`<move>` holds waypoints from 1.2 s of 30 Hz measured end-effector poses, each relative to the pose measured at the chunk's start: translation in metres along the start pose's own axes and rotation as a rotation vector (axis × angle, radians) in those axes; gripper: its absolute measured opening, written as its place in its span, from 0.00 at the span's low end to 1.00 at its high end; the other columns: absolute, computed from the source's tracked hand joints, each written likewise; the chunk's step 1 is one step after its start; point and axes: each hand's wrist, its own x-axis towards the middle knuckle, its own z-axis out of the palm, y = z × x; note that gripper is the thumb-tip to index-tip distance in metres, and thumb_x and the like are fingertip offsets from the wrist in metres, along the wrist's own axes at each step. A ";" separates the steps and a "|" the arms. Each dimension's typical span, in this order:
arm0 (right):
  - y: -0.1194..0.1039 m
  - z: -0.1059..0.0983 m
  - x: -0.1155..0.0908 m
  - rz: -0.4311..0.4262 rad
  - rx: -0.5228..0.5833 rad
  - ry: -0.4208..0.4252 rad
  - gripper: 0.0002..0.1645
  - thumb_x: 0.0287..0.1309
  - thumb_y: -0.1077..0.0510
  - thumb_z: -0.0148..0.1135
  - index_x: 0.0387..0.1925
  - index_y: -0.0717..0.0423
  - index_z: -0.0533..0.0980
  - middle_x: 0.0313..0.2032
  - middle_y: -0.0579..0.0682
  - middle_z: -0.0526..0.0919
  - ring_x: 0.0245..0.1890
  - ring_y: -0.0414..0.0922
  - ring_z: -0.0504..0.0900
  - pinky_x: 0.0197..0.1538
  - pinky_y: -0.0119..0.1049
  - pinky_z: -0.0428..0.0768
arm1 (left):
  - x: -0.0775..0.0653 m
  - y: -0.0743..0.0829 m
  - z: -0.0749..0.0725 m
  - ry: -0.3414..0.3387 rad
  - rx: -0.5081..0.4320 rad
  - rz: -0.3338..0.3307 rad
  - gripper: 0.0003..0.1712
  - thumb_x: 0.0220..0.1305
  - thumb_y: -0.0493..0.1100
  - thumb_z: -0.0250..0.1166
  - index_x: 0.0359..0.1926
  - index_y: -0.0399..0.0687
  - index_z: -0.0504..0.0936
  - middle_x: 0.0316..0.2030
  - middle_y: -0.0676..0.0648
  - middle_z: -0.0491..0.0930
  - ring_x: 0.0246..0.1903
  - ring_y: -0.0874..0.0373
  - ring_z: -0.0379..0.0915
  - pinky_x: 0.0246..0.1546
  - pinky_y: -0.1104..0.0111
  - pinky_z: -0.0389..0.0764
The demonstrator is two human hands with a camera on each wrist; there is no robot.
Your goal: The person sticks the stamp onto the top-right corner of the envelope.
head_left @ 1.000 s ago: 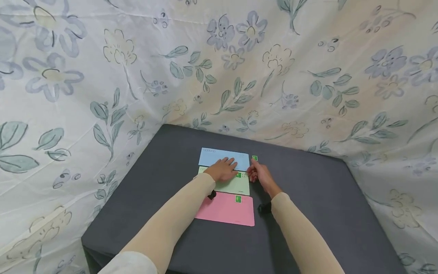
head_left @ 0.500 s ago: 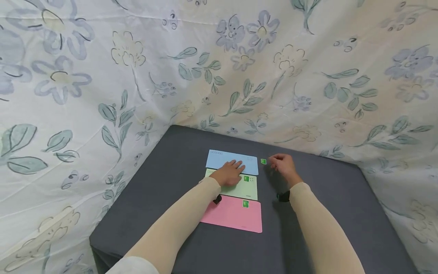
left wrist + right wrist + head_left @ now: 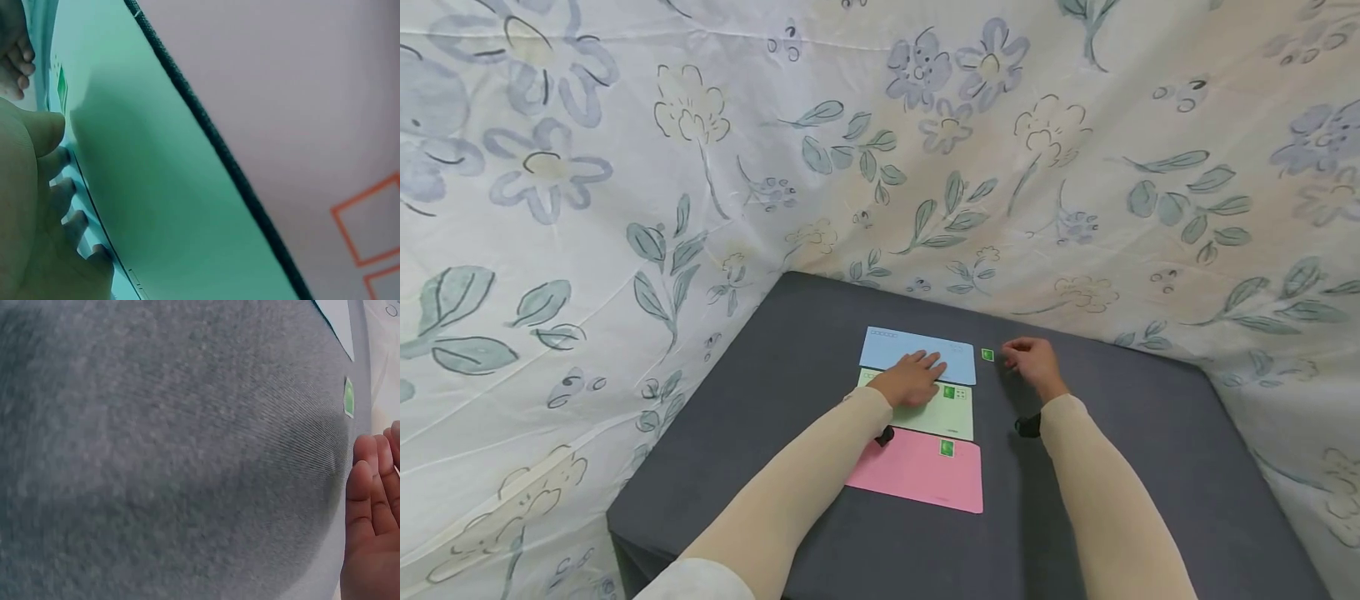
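My left hand [image 3: 912,379] lies spread across the seam between a blue envelope [image 3: 887,345] and a light green envelope [image 3: 951,421]. In the left wrist view, its fingertips [image 3: 76,222] reach over onto the blue one. A small green stamp [image 3: 988,355] lies loose on the dark cloth, just right of the blue envelope. Beside that stamp, on its right, is my right hand [image 3: 1032,364], its fingers loosely bent with nothing held. The right wrist view shows the stamp [image 3: 349,397] apart from the fingertips [image 3: 359,478].
A pink envelope [image 3: 917,471] lies nearest me, below the green one. Green stamps sit at the upper right of the green envelope and the pink one. Dark grey cloth [image 3: 1120,467] covers the table, with a floral curtain [image 3: 850,192] behind and at both sides.
My right hand has moved from the green envelope's right edge to the right side of the loose stamp. The left hand stays in place. The whole head view has shifted rightward.
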 end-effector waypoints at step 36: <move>0.006 0.030 0.023 0.063 -0.182 0.089 0.17 0.78 0.55 0.65 0.54 0.65 0.87 0.53 0.63 0.87 0.50 0.57 0.81 0.55 0.54 0.79 | -0.001 -0.005 -0.002 -0.030 -0.004 0.005 0.34 0.90 0.52 0.39 0.88 0.51 0.52 0.87 0.46 0.45 0.85 0.47 0.39 0.83 0.55 0.47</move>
